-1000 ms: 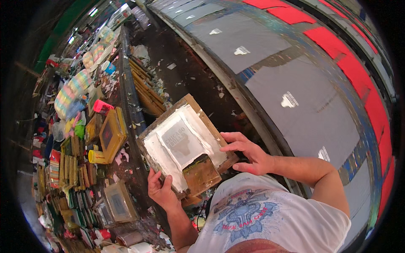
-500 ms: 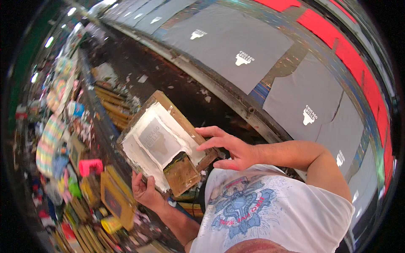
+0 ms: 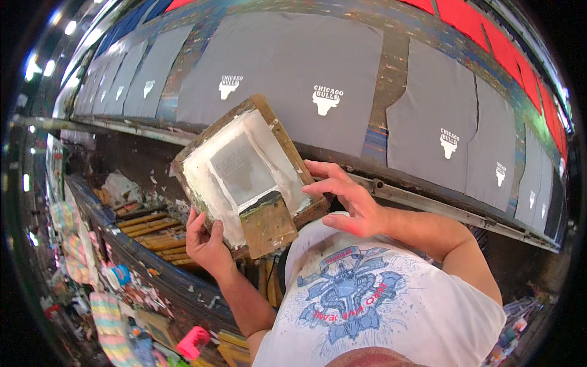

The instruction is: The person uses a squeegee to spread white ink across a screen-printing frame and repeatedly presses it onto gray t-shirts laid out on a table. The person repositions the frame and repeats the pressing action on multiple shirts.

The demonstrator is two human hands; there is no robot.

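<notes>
A wooden screen-printing frame [image 3: 285, 139] is tilted in front of me, its mesh carrying a bull-head stencil with white ink round it. Inside the frame, at the end closest to me, rests a squeegee [image 3: 269, 227] with a wooden handle and a dark blade edge. My left hand [image 3: 209, 246] grips the frame's lower left side, fingers and thumb round the edge. On the right side, my right hand [image 3: 356, 205] lays its fingers over the frame's edge, with the thumb near the lower corner. Beyond the frame, grey fabric pieces [image 3: 257, 52] with white bull-head prints lie on a long table.
The table's metal rail [image 3: 422, 205] runs between me and the fabric. Red fabric pieces [image 3: 458, 27] lie along the far side. At left, wooden bars [image 3: 150, 229] lie in a dark trough, with a pink container [image 3: 193, 342], striped cloth [image 3: 112, 321] and clutter beyond it.
My view has turned, so the table now spreads across the top. The frame, held by both hands with the squeegee in it, now overlaps the table's near edge in view.
</notes>
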